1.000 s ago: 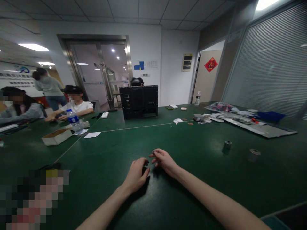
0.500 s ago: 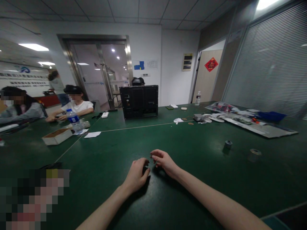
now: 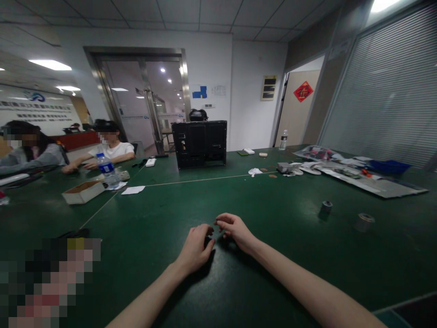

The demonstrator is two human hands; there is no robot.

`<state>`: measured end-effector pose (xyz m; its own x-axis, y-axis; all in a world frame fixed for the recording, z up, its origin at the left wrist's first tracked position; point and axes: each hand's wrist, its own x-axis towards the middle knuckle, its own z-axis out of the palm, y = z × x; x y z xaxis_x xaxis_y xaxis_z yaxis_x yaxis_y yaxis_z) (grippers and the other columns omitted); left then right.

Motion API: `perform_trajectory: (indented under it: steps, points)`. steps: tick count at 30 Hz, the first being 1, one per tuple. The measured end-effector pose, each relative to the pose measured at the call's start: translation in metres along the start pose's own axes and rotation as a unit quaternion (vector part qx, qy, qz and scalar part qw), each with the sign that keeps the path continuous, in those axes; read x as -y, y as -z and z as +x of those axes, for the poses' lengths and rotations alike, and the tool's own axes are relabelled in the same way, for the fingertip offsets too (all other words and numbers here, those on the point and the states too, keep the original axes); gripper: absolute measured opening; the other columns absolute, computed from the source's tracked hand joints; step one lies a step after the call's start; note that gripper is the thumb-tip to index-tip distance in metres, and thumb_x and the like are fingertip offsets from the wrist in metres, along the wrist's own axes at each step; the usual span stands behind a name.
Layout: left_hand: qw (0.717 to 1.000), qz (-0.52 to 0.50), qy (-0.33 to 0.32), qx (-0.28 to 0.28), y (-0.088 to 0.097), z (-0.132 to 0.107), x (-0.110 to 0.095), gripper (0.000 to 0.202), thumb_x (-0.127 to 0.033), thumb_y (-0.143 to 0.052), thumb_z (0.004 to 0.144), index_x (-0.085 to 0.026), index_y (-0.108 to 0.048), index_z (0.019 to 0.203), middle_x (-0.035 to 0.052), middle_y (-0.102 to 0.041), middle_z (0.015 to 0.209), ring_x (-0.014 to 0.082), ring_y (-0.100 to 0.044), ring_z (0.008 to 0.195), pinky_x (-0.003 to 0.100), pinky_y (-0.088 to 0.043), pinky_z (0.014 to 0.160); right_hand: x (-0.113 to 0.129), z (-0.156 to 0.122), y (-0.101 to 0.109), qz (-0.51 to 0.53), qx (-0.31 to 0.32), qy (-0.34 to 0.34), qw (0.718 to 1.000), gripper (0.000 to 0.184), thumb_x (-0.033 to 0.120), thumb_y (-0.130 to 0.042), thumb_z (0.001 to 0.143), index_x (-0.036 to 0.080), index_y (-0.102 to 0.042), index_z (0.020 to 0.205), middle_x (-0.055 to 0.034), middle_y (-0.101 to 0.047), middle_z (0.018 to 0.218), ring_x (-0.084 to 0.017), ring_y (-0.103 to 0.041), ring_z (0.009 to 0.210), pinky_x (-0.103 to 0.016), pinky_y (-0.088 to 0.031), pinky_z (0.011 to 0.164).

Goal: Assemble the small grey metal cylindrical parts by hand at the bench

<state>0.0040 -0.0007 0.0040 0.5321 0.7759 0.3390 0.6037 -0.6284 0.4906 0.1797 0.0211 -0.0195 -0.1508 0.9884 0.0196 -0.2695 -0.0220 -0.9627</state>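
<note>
Over the green-topped workbench (image 3: 143,214), both bare hands are held close together, just apart from each other. The left hand (image 3: 195,249) is half curled, its fingers bent inward above a small dark patch (image 3: 207,242); whether that patch is a shadow or an object, and whether this hand has hold of anything, cannot be told. The right hand (image 3: 235,230) curls loosely, its fingertips drawn near each other with nothing visible between them. Nearest, well to the right, two short upright cylinders (image 3: 326,207) stand apart on the bench. Farther ahead sits a black computer case (image 3: 199,144), and a seated person in a white T-shirt (image 3: 111,150) rests both forearms on the far left of the bench.
</note>
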Motion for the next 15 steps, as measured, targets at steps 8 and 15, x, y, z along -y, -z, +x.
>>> perform_trajectory:
  steps: [8,15]
  points:
    - [1.000,0.011,0.000,0.003,-0.0023,0.0006,0.0024,0.017,-0.017,-0.051,0.083,-0.019,-0.056,0.099,0.0074,-0.064,0.098,0.0228,-0.058,0.092,0.038,-0.042,0.085,-0.0015,0.0019,0.0022,0.012,-0.009,-0.016,1.000,0.041,0.048,-0.072,0.065,0.016,-0.066,0.091,-0.0021,-0.058,0.081,-0.007,-0.049,0.058,-0.019,-0.037,0.045]
    - [1.000,0.005,0.001,0.006,-0.0014,0.0008,0.0017,0.016,-0.019,-0.050,0.084,-0.018,-0.057,0.099,0.0078,-0.064,0.098,0.0234,-0.058,0.093,0.039,-0.042,0.087,-0.0025,0.0048,0.0028,0.030,-0.022,-0.015,0.999,0.044,0.054,-0.071,0.064,0.017,-0.055,0.083,0.0013,-0.056,0.071,-0.006,-0.047,0.052,-0.018,-0.035,0.044]
